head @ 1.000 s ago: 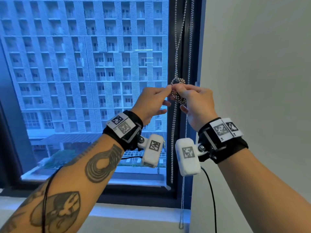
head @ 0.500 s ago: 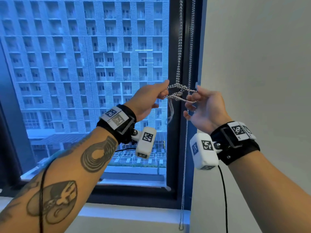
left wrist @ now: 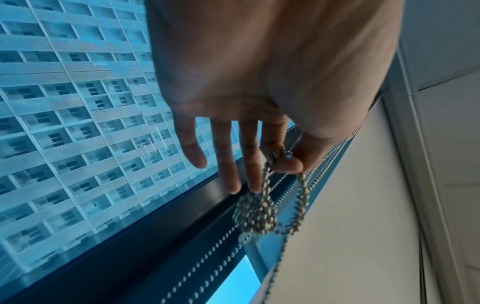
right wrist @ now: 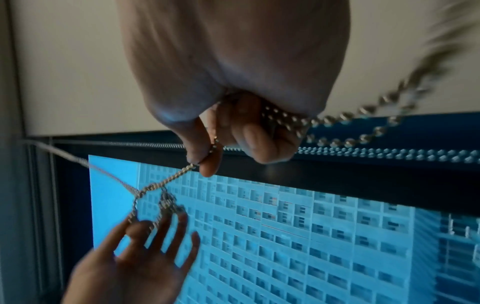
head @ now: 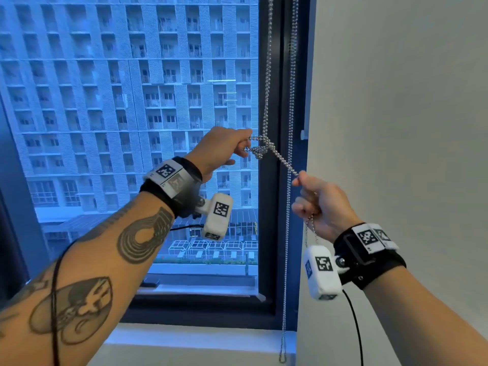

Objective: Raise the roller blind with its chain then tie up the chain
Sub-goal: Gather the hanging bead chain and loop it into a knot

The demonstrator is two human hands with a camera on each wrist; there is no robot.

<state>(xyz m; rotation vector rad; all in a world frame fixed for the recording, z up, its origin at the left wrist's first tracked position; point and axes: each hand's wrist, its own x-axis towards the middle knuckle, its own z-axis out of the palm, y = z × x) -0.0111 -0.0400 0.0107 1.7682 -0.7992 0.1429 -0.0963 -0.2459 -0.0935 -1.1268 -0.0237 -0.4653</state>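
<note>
A silver bead chain (head: pixel 267 75) hangs beside the dark window frame and is drawn into a knot (head: pixel 261 149) at chest height. My left hand (head: pixel 224 151) pinches a loop of chain just left of the knot between thumb and forefinger, the other fingers straight. My right hand (head: pixel 317 204) grips a doubled strand running down and right from the knot, fist closed, with slack dangling below it. The left wrist view shows the knot (left wrist: pixel 255 214) under my left hand (left wrist: pixel 283 162). In the right wrist view my right hand (right wrist: pixel 207 162) holds the chain (right wrist: pixel 168 181). The blind itself is out of view.
A second length of chain (head: pixel 287 233) hangs straight down the dark window frame (head: pixel 274 233) to the sill (head: pixel 198 336). A white wall (head: pixel 396 128) stands close on the right. Glass (head: pixel 132 101) with an apartment block outside fills the left.
My right hand has pulled down and to the right, drawing its strand taut. The loose coil has tightened into a small knot. My left hand stays beside it, pinching the loop.
</note>
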